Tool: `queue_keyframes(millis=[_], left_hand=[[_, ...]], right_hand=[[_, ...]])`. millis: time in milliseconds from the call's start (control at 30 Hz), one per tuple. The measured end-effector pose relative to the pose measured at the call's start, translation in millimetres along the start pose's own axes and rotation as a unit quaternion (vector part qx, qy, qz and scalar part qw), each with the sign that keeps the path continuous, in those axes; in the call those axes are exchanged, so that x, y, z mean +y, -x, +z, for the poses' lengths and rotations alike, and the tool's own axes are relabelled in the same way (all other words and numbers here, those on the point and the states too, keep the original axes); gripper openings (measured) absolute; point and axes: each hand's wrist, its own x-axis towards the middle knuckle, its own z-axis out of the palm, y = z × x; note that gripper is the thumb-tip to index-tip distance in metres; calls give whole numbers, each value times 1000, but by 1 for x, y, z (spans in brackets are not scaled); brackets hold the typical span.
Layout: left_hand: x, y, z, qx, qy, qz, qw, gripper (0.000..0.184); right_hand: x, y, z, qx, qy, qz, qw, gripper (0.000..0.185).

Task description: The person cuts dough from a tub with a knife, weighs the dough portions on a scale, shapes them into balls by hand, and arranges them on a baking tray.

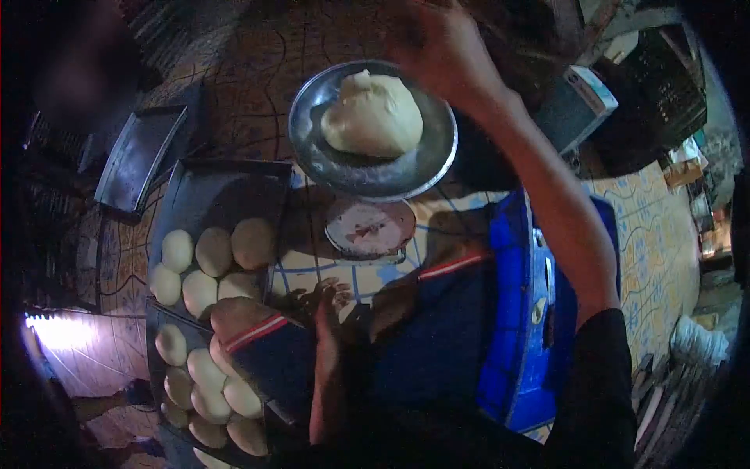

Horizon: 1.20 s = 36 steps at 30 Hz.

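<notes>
The right grip [440,47] is raised at the far end of the outstretched arm, beside the pan. It is dark and blurred, so whether its fingers are together or apart cannot be told. Just left of it and a little nearer the body, a big lump of dough [373,117] sits in a round metal pan [367,185], which rests on a scale [370,229]. The scale's round face lies beyond the left grip [332,303], which is held low between the knees with its fingers loosely apart.

To the left of the left grip stand two dark trays: the farther tray [226,184] carries round dough balls [200,293] in its near part, and the nearer tray [166,314] holds more dough pieces [209,402], set close together. A narrow metal tray [129,168] lies well left of the right grip. To the right of the left grip, past the knee, is a blue crate [504,313]. A grey box [582,109] stands right of the right grip, on the tiled floor [652,227] side.
</notes>
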Motion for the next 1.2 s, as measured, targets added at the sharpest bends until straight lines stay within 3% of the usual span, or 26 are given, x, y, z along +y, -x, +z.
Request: queue_keyframes(millis=[67,133,200,233,300,367,400,467,600,1000,1067,1133,1200], left_hand=[[15,5,20,-1,-28,56,998,26],[29,20,34,25,-37,45,998,26],[31,22,37,49,-48,32,997,25],[29,21,34,51,-62,32,996,25],[31,22,39,39,-43,45,997,23],[29,21,38,41,-37,42,998,23],[28,22,37,44,-29,37,998,23],[28,22,38,46,-36,23,998,23],[30,15,34,40,-60,-5,997,23],[28,21,43,36,-109,30,993,19],[31,24,46,33,-112,37,993,19],[37,33,45,71,-122,153,978,18],[81,39,58,126,-244,232,933,16]], right_hand=[[12,0,-25,-100,-175,159,967,19],[14,20,-40,-94,-165,219,957,22],[25,59,-47,-83,-253,316,911,26],[21,68,-66,-108,-260,391,876,21],[33,111,-81,-73,-223,373,898,17],[42,152,-94,-117,-235,481,836,17],[48,174,-97,-117,-234,486,834,17],[53,208,-102,-130,-265,586,755,18],[51,238,-115,-111,-323,623,704,19],[29,226,-113,-159,-294,554,763,20],[26,229,-122,-143,-258,517,804,20],[26,256,-138,-80,-249,548,794,22],[32,313,-167,-59,-203,576,790,23]])
